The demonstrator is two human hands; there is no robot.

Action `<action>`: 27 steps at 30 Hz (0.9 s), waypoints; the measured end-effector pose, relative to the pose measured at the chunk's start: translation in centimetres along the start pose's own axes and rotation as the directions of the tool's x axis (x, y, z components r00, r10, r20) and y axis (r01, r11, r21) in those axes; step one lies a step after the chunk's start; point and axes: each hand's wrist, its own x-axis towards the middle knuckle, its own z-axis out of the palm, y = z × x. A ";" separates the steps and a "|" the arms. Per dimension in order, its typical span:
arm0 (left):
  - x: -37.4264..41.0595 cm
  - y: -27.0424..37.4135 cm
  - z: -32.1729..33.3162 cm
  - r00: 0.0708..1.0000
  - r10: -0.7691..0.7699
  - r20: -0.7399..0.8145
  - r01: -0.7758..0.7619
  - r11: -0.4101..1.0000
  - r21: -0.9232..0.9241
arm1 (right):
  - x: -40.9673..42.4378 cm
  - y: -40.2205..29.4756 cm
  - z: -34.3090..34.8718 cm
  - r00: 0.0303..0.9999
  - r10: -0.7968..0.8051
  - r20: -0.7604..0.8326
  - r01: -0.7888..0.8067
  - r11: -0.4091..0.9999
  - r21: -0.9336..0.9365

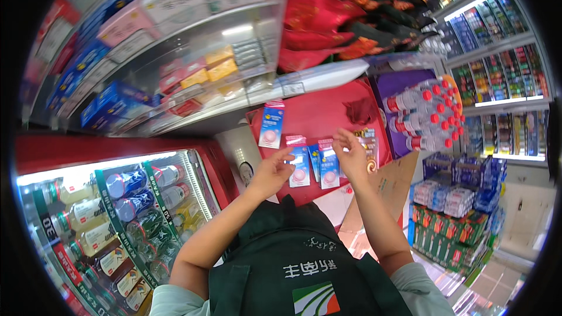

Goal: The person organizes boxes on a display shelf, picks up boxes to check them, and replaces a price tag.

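Observation:
On a red counter top (316,114) lie several flat blue-and-pink packets. One packet (271,125) lies at the far left near the shelf. My left hand (273,171), its fingers apart, is at the upper left edge of a second packet (300,166); whether it touches is unclear. My right hand (351,156) is beside the top right of a third packet (328,164), fingers spread, with no clear hold on it. Another blue packet (313,158) is partly hidden between these two. Brown-and-gold packets (371,151) lie to the right of my right hand, partly behind it.
A crumpled dark red cloth (360,110) lies at the back of the counter. Shrink-wrapped water bottles (421,114) stand on a purple surface to the right. A cardboard sheet (386,188) is near my right forearm. A lit drinks cooler (131,210) and boxed-goods shelves (175,48) flank the left.

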 end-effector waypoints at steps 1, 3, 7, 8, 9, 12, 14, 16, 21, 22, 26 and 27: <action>0.6 -1.2 1.1 0.999 -0.037 0.033 0.035 0.998 0.059 | -1.5 2.3 -0.7 0.998 0.057 -0.020 -0.058 0.996 -0.070; 1.5 -3.5 3.1 0.990 -0.113 0.085 0.097 0.979 0.177 | -4.7 6.7 -0.9 0.994 0.098 -0.045 -0.100 0.994 -0.050; 2.4 -5.1 5.8 0.998 -0.066 -0.019 0.069 0.933 0.353 | -9.1 7.3 0.1 0.967 0.254 -0.033 -0.256 0.958 -0.132; 2.6 -5.2 6.1 0.996 -0.058 -0.060 0.075 0.935 0.346 | -9.8 7.5 0.4 0.983 0.180 -0.027 -0.182 0.956 -0.232; 2.8 -5.6 6.2 0.993 0.006 -0.122 0.039 0.931 0.364 | -10.2 7.5 0.7 0.994 0.104 -0.012 -0.102 0.939 -0.328; 3.1 -6.8 5.6 0.944 0.167 -0.284 -0.045 0.920 0.391 | -10.7 7.0 1.4 0.999 0.044 -0.024 -0.050 0.917 -0.396; 3.1 -7.3 5.0 0.914 0.236 -0.331 -0.040 0.862 0.506 | -10.6 6.9 1.4 0.997 0.082 0.013 -0.068 0.902 -0.427; 3.1 -8.3 4.5 0.907 0.204 -0.369 0.021 0.853 0.522 | -10.3 6.2 1.4 0.993 0.116 0.023 -0.093 0.884 -0.459; 3.4 -11.1 4.8 0.921 0.017 -0.389 0.095 0.959 0.267 | -10.4 6.0 2.0 0.991 0.128 0.049 -0.076 0.812 -0.579; 3.6 -11.8 4.9 0.924 -0.013 -0.383 0.098 0.974 0.203 | -10.4 5.9 2.1 0.988 0.144 0.056 -0.087 0.817 -0.570; 4.1 -13.3 4.3 0.927 0.115 -0.358 0.035 0.921 0.388 | -9.7 5.1 2.4 0.966 0.232 0.116 -0.130 0.819 -0.558; 4.2 -13.4 4.3 0.926 0.110 -0.361 0.043 0.919 0.391 | -9.5 5.2 2.7 0.968 0.226 0.105 -0.134 0.827 -0.546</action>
